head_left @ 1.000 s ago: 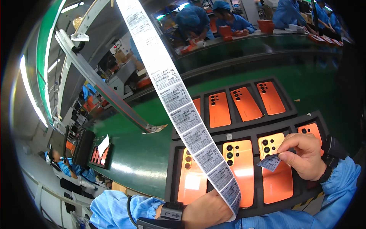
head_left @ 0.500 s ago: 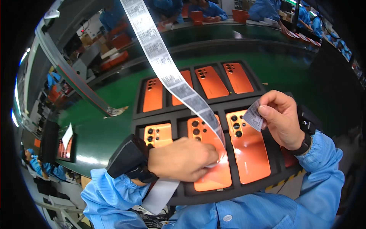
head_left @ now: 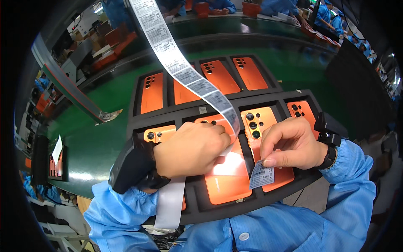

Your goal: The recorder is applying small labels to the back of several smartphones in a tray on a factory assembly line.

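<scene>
My left hand (head_left: 191, 147) is closed on a long strip of printed labels (head_left: 168, 52), which curves down from above into its fingers. A blank white length of paper (head_left: 170, 206) hangs below my left wrist. Between thumb and forefinger, my right hand (head_left: 294, 145) pinches a single loose silver-grey label (head_left: 261, 176) by its upper edge. That label is over the lower part of an orange phone (head_left: 270, 113) lying back up; whether they touch I cannot tell. Another orange phone (head_left: 228, 180) lies under my left hand, which hides much of its camera end.
The phones lie in a black foam tray (head_left: 163, 115) before me. Behind it, a second tray (head_left: 168, 71) holds several more on a green surface (head_left: 105, 145). A metal post (head_left: 73, 88) rises at left. People in blue sit across the line.
My right hand has moved down and left with the loose label, from beside the phone's cameras to its lower part. My left hand has shifted slightly up and left, still gripping the strip.
</scene>
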A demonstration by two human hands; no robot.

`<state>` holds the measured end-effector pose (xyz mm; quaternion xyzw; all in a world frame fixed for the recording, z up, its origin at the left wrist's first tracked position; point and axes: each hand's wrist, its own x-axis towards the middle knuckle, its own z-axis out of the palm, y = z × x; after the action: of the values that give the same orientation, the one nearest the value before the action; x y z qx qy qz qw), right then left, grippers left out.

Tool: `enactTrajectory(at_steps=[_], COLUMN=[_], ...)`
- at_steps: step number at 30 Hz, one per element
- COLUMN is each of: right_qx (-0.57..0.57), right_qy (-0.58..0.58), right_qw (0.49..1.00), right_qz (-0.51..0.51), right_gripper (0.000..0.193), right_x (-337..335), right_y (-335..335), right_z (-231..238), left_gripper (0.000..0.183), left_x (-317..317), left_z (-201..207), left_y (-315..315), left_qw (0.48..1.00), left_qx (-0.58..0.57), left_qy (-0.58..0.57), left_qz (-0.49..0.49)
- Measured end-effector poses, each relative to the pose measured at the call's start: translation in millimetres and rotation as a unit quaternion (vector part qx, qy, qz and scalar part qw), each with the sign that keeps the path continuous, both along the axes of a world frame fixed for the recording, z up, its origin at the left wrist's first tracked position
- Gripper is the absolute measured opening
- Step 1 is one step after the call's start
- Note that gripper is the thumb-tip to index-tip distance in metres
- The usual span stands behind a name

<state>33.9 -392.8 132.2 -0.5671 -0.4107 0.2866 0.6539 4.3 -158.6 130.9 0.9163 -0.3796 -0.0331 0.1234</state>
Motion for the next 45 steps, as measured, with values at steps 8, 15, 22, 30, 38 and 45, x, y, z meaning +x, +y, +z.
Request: enactTrajectory(at_steps=[8, 15, 22, 30, 38, 45], right_qx=[-0.075, -0.139, -0.101, -0.125, -0.136, -0.138], right_qy=[-0.043, -0.16, -0.204, -0.228, -0.228, -0.227], right_qw=[0.996, 0.977, 0.974, 0.965, 0.964, 0.964], right_qz=[0.012, -0.016, -0.01, 0.012, 0.019, 0.019], right_gripper=[0.01, 0.011, 0.013, 0.015, 0.015, 0.015], right_x=[-2, 5, 9, 14, 15, 14], right_y=[16, 41, 47, 48, 48, 48], right_z=[-4, -19, -31, -30, -30, -28], left_gripper=[0.019, 0.005, 0.011, 0.012, 0.013, 0.01], left_x=[11, 40, 38, 37, 35, 36], left_z=[-14, -24, -15, -14, -12, -12], left_y=[11, 33, 46, 49, 46, 48], left_qw=[0.982, 0.923, 0.841, 0.818, 0.808, 0.816], left_qx=[-0.001, -0.122, -0.436, -0.463, -0.475, -0.466], left_qy=[-0.164, -0.25, 0.139, 0.187, 0.183, 0.19], left_qz=[0.097, 0.266, 0.289, 0.285, 0.296, 0.284])
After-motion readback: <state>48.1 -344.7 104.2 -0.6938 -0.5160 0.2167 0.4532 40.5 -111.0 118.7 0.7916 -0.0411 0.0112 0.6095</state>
